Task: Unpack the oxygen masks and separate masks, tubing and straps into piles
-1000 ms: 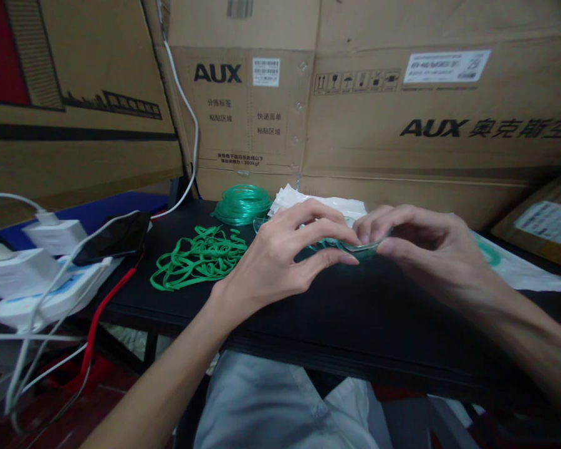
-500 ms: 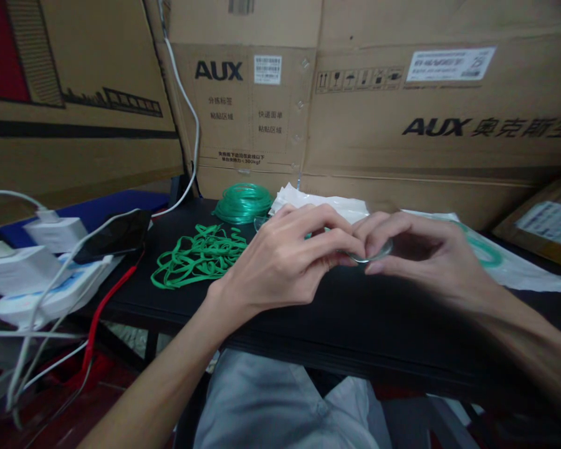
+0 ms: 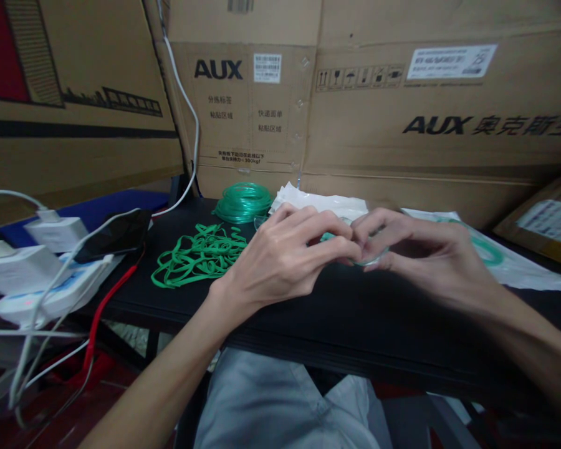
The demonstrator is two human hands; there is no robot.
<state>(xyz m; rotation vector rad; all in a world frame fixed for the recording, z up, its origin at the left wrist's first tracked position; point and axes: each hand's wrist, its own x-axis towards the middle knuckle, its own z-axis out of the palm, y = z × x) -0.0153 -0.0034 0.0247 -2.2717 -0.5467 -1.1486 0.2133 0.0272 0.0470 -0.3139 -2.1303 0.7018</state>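
Note:
Above the black table, my left hand (image 3: 299, 249) and my right hand (image 3: 411, 243) meet, fingertips touching. Both are closed, pinching a small clear, shiny piece (image 3: 378, 258) between them. Most of it is hidden by the fingers, so its kind cannot be made out. A bit of green shows behind the left fingers. Left of my left hand lies a loose tangle of flat green bands (image 3: 199, 255). Behind it sits a coil of translucent green tubing (image 3: 244, 202). White plastic packaging (image 3: 320, 202) lies behind the hands.
A white bag (image 3: 518, 265) with a green loop lies at right, beside a taped carton (image 3: 546, 218). Large cardboard boxes (image 3: 364, 143) stand along the back of the black table (image 3: 280, 330). At left are a power strip (image 3: 23, 305), chargers, cables and a dark phone (image 3: 115, 236).
The fingertips have shifted slightly, and the right hand has tilted a little. The clear piece between them shows less than before. Everything on the table stays in place.

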